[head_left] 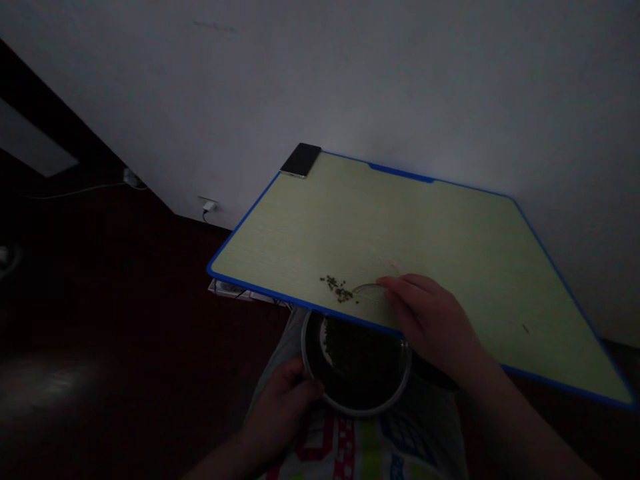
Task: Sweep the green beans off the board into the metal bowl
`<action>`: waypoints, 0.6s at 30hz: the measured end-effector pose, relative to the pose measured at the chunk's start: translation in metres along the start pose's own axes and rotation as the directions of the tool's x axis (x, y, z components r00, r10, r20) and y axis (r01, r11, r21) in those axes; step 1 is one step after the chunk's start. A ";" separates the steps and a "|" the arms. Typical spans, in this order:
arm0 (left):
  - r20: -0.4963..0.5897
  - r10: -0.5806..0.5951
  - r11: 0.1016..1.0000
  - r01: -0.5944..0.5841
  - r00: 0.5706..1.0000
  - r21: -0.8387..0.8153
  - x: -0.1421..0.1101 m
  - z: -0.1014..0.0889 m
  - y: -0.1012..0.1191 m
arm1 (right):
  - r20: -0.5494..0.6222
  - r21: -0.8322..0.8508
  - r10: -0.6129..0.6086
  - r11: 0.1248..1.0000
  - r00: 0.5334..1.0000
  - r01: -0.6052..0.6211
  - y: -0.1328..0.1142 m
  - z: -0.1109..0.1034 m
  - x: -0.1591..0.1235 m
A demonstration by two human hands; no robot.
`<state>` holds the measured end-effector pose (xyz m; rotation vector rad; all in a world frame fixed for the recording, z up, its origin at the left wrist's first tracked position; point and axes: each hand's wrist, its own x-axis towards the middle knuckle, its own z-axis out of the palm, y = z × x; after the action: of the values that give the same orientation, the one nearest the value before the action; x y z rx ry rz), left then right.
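Observation:
My left hand [281, 398] grips the rim of a round metal bowl [395, 390] held below the near edge of the table [450, 227]. The bowl holds a dark mass of small green grains. My right hand [430, 317] rests on the table near that edge, fingers together over a small clear round object [369, 291], perhaps a lid or cup. A little pile of grains [339, 289] lies on the tabletop just left of it.
A dark phone [301, 160] lies at the table's far left corner. The table has a blue rim and stands against a pale wall. A charger plug [209, 207] sits in a wall socket low on the left. The floor is dark. Patterned cloth [365, 447] covers my lap.

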<state>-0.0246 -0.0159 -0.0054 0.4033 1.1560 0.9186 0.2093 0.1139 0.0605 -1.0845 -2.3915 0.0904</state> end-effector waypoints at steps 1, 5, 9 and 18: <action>0.007 0.001 1.000 -0.001 1.000 0.001 0.001 0.000 0.000 | -0.004 -0.002 0.001 1.000 1.000 -0.001 0.001 -0.001 -0.003; 0.000 0.011 1.000 -0.011 1.000 0.007 0.005 -0.002 -0.003 | -0.016 -0.017 -0.011 1.000 1.000 0.011 0.000 -0.004 -0.011; 0.004 0.024 0.995 -0.024 1.000 -0.098 0.006 -0.003 -0.007 | -0.022 -0.031 -0.018 0.999 1.000 0.017 -0.001 -0.006 -0.014; -0.031 0.076 0.971 -0.081 0.997 -0.225 0.004 -0.002 -0.012 | -0.015 -0.022 -0.023 1.000 1.000 0.022 0.001 -0.004 -0.009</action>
<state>-0.0212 -0.0202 -0.0172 0.2552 1.0473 1.1134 0.2168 0.1082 0.0598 -1.0645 -2.3954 0.0476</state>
